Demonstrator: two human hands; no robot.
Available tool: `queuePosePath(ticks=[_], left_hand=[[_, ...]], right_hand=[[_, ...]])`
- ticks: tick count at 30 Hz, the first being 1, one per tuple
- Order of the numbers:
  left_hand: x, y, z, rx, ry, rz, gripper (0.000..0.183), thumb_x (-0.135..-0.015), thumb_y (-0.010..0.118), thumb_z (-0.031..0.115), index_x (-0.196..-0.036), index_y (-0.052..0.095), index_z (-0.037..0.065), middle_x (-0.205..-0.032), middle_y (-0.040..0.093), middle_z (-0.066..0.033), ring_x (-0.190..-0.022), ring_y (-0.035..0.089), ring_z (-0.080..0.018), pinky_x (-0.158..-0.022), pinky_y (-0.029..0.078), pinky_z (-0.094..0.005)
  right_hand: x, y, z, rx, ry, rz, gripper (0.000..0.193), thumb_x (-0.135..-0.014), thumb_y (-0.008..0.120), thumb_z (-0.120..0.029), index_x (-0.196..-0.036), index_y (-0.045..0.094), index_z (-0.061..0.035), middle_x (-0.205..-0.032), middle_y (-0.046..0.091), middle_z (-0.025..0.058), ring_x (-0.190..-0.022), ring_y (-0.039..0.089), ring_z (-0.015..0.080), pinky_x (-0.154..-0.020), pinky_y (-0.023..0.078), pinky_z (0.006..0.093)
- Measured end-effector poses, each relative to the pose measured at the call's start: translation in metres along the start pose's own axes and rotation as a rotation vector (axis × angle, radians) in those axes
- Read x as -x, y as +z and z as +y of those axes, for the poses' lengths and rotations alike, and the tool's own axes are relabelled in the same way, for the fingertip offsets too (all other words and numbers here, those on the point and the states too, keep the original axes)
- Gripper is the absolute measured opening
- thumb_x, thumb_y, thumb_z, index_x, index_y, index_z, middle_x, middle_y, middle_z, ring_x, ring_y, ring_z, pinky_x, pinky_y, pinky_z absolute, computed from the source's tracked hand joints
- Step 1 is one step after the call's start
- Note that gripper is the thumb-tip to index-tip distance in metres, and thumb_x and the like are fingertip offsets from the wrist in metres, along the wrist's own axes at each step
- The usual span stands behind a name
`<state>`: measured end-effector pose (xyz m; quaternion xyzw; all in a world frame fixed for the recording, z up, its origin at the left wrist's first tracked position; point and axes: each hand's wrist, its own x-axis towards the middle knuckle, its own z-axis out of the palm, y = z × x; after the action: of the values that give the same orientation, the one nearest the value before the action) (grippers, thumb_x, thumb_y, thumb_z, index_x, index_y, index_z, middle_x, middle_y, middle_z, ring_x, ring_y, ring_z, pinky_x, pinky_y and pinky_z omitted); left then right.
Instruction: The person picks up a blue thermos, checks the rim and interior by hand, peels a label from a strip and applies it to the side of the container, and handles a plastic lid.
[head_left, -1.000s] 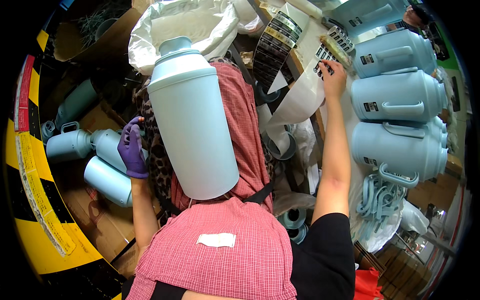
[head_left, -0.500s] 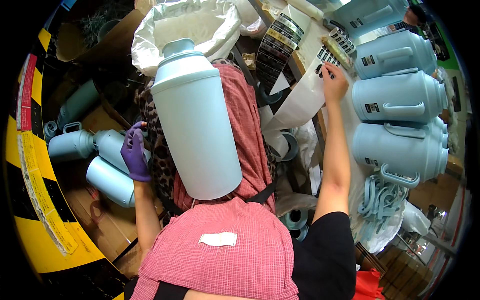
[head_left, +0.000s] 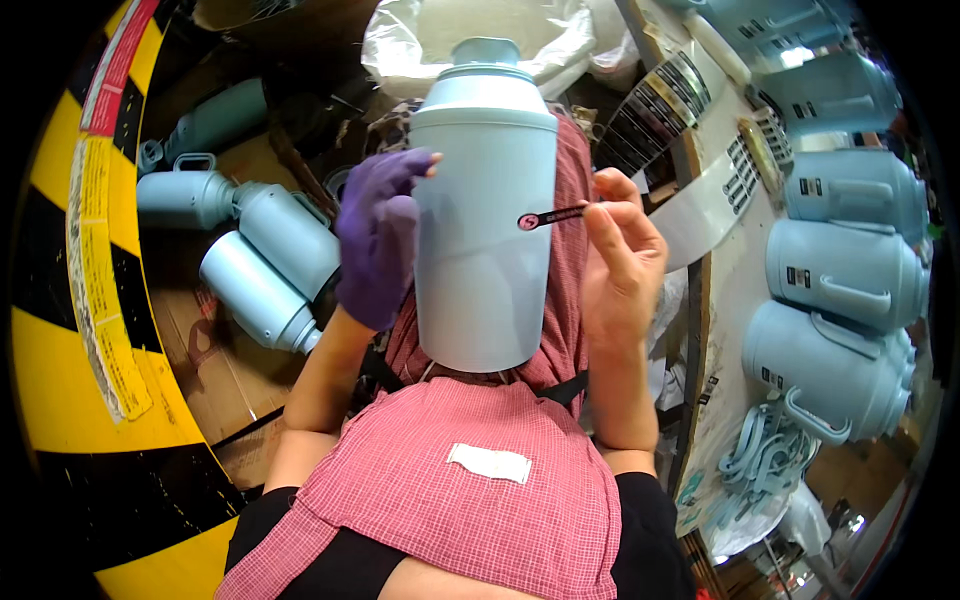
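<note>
A light blue flask body (head_left: 482, 240) lies across my lap, its narrower neck end pointing away from me. My left hand (head_left: 378, 240), in a purple glove with a bare fingertip showing, is at the flask's left side, fingers stretched and apart; whether it presses on the wall I cannot tell. Pinched between the bare fingers of my right hand (head_left: 622, 262) is a thin black sticker (head_left: 560, 214) with a round pink-and-black end. The sticker is held over the flask's right half; whether it touches the surface is unclear.
Several labelled blue flasks with handles (head_left: 830, 272) lie along the right bench, beside a pile of loose handles (head_left: 765, 455). A sticker sheet (head_left: 715, 205) hangs over the bench edge. More flask bodies (head_left: 255, 290) lie at left. Beyond my lap stands a white-lined sack (head_left: 400, 45).
My right hand has come from the sticker sheet to the flask, now with a sticker in its fingers. My left hand has moved right, up to the flask's side. The view has shifted.
</note>
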<state>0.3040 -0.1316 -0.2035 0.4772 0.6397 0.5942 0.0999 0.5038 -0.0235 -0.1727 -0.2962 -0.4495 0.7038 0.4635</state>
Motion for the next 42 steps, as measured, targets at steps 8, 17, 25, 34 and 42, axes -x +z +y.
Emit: queuePosePath(ticks=[8, 17, 25, 34, 42], left_hand=[[-0.021, 0.010, 0.007, -0.045, -0.064, -0.059, 0.021, -0.087, 0.069, 0.029, -0.089, 0.074, 0.009, -0.106, 0.062, -0.0093, -0.105, 0.052, -0.0261, -0.095, 0.039, -0.0385], [-0.035, 0.026, -0.005, -0.427, 0.085, 0.045, 0.018, -0.074, 0.076, 0.020, -0.071, 0.062, 0.009, -0.099, 0.060, -0.0078, -0.102, 0.049, -0.0310, -0.091, 0.038, -0.0445], [-0.035, 0.030, -0.007, -0.582, 0.128, 0.089, 0.016, -0.071, 0.075, 0.020, -0.071, 0.062, 0.012, -0.097, 0.059, -0.0056, -0.103, 0.049, -0.0317, -0.087, 0.039, -0.0459], [-0.038, 0.019, -0.002, -0.798, 0.036, -0.083, 0.019, -0.075, 0.072, 0.031, -0.072, 0.067, 0.013, -0.087, 0.059, -0.0048, -0.090, 0.057, -0.0290, -0.074, 0.044, -0.0450], [-0.018, 0.010, -0.048, -0.302, 0.090, 0.074, 0.068, -0.093, 0.065, 0.047, -0.140, 0.047, 0.001, -0.135, 0.049, -0.0250, -0.121, 0.054, -0.0378, -0.099, 0.047, -0.0443]], right_hand=[[-0.010, 0.036, 0.039, 0.009, 0.015, 0.060, 0.008, -0.084, 0.081, -0.006, -0.088, 0.075, -0.0016, -0.126, 0.055, 0.0060, -0.120, 0.050, 0.0164, -0.103, 0.037, 0.0338], [-0.026, 0.035, 0.056, 0.179, 0.017, 0.150, 0.010, -0.083, 0.082, -0.007, -0.086, 0.075, -0.0005, -0.125, 0.053, 0.0057, -0.112, 0.052, 0.0135, -0.097, 0.040, 0.0278], [-0.026, 0.033, 0.064, 0.405, -0.075, 0.166, 0.014, -0.082, 0.083, -0.011, -0.085, 0.074, -0.0010, -0.124, 0.054, 0.0071, -0.111, 0.053, 0.0154, -0.098, 0.040, 0.0298], [-0.026, 0.035, 0.068, 0.436, -0.060, 0.182, 0.029, -0.082, 0.082, -0.010, -0.106, 0.067, -0.0029, -0.120, 0.058, 0.0068, -0.110, 0.055, 0.0164, -0.096, 0.043, 0.0290], [-0.053, 0.031, 0.035, 0.474, -0.115, -0.019, 0.076, -0.082, 0.082, -0.015, -0.145, 0.043, 0.0018, -0.140, 0.051, 0.0159, -0.128, 0.052, 0.0248, -0.108, 0.043, 0.0349]])
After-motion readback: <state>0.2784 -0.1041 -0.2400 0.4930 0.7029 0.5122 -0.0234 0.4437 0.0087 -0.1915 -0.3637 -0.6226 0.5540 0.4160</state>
